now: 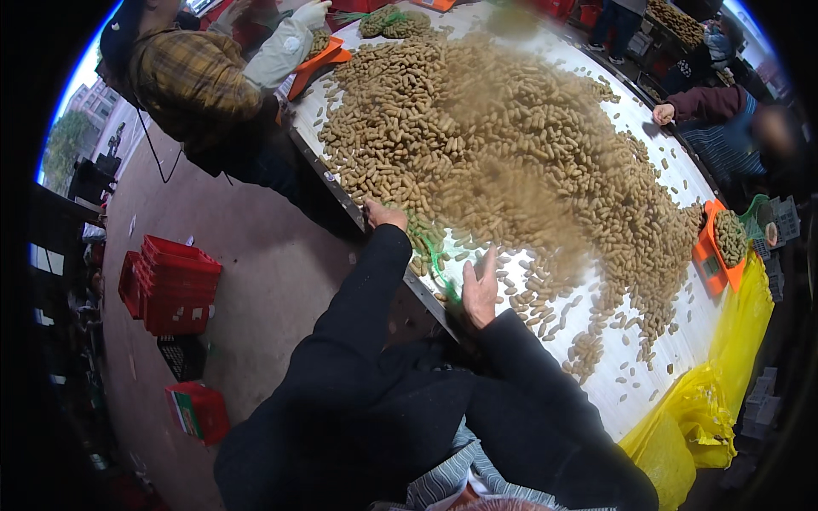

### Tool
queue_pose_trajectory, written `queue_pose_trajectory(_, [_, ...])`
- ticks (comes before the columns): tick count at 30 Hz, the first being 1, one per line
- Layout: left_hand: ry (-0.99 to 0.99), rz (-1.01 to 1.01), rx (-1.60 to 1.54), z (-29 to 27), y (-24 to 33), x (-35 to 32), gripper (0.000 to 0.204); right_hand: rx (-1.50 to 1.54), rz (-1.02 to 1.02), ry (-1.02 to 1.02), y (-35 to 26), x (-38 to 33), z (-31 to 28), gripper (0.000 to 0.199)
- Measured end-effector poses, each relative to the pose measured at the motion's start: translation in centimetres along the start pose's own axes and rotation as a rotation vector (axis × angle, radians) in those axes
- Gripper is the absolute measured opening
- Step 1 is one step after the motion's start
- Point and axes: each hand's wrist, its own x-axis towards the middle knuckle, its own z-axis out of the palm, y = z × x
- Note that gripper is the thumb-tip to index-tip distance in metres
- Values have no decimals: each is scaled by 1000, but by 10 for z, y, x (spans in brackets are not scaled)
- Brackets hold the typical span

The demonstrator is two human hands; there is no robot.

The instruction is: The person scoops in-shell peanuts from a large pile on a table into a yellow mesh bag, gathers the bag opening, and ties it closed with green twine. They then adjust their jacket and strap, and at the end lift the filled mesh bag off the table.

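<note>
A large heap of unshelled peanuts [511, 145] covers much of the white tabletop [579, 341]. At the near left edge, a green mesh bag [436, 260] lies with peanuts in and around it. My left hand [386, 215] is beside the table's left rim, at the far end of the mesh; its fingers reach forward and are only partly visible. To the right of the mesh, my right hand [481, 288] is open, thumb and fingers apart, just above the white surface and next to loose peanuts.
Orange scales [720, 255] bearing a filled mesh bag stand at the right edge, above yellow plastic sheeting [682, 426]. A person in a plaid shirt [196, 77] works at far left; another person's hand [663, 114] is across the table. Red crates [175, 285] sit on the left floor.
</note>
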Motion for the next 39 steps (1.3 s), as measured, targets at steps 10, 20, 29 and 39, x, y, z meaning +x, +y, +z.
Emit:
queue_pose_trajectory(10, [-130,-231,-86,30,27,25,102,-27,86,138,-4,12,-8,69])
queue_pose_trajectory(20, [-524,-105,-253,96,39,-49,102,45,359,519,-6,23,-104,58])
queue_pose_trajectory(29, [-309,-34,-252,77,49,-63,121,229,397,550,6,108,-112,61])
queue_pose_trajectory(39, [-35,-53,-298,55,43,30,111,464,321,437,-8,156,-22,66])
